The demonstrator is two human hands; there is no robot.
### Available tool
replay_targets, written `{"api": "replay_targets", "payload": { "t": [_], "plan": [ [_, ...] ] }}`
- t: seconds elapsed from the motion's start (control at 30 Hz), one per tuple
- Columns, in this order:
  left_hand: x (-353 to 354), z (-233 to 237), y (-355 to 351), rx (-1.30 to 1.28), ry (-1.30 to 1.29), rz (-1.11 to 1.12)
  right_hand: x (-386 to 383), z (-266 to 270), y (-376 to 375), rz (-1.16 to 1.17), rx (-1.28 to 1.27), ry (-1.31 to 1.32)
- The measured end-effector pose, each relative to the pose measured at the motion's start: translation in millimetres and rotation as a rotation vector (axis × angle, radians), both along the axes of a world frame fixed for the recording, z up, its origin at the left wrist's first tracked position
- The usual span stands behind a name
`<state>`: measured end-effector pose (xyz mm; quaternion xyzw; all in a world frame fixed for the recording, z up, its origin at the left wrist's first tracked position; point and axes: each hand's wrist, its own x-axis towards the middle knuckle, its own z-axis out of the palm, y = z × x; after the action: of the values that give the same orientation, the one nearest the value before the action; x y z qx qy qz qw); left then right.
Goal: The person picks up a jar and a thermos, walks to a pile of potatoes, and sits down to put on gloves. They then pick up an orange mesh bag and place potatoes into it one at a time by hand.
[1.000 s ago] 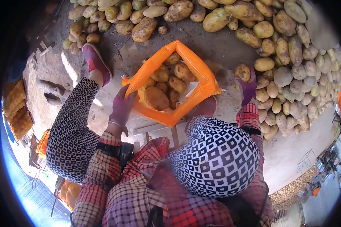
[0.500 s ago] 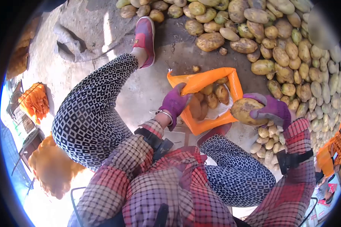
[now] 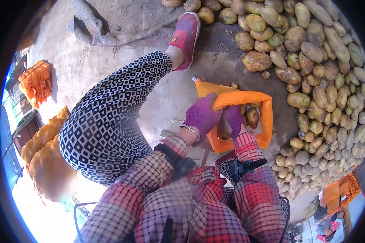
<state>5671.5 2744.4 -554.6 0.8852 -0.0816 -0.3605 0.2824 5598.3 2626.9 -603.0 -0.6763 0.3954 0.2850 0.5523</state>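
An orange mesh bag (image 3: 267, 125) stands in front of me, its rolled rim forming a wide mouth. Several brown potatoes (image 3: 252, 118) lie inside against a white lining. My left hand (image 3: 202, 114), in a purple glove, is closed on the left side of the rim. Through the mouth reaches my right hand (image 3: 232, 120), also gloved in purple; the rim and the left hand hide its fingers, so whether it holds a potato does not show.
A large heap of potatoes (image 3: 318, 99) spreads along the right and top. My red shoe (image 3: 185, 40) rests on the floor beyond the bag. Grey cloth (image 3: 89, 24) lies top left. Folded orange bags (image 3: 37, 83) and filled sacks (image 3: 50, 166) are at left. Another person (image 3: 326, 224) is at lower right.
My right hand has moved left from outside the bag into its mouth; the large potato it held is out of sight. My left hand stays on the rim. The view has shifted.
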Motion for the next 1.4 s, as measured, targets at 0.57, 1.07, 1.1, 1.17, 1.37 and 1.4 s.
{"api": "replay_targets", "payload": {
  "t": [0.57,1.07,1.1,1.17,1.37,1.4],
  "plan": [
    [42.6,-20.0,-6.4,0.267,-0.43,-0.317,10.0,-30.8,-6.4,-0.453,0.868,-0.394],
    [39.9,-36.6,2.1,0.173,-0.399,-0.311,-23.2,17.3,46.6,0.611,-0.574,0.083],
    [40.8,-35.8,2.5,0.173,-0.389,-0.305,-18.9,14.5,52.1,0.625,-0.618,0.079],
    [37.9,-33.5,3.8,0.205,-0.396,-0.314,-14.8,13.2,60.1,0.621,-0.601,0.091],
    [45.9,-34.3,-0.2,0.156,-0.396,-0.263,-15.9,12.6,18.2,0.455,-0.263,0.067],
    [48.5,-31.5,-2.8,0.175,-0.321,-0.208,-19.2,7.2,10.3,0.46,-0.273,0.063]
  ]
}}
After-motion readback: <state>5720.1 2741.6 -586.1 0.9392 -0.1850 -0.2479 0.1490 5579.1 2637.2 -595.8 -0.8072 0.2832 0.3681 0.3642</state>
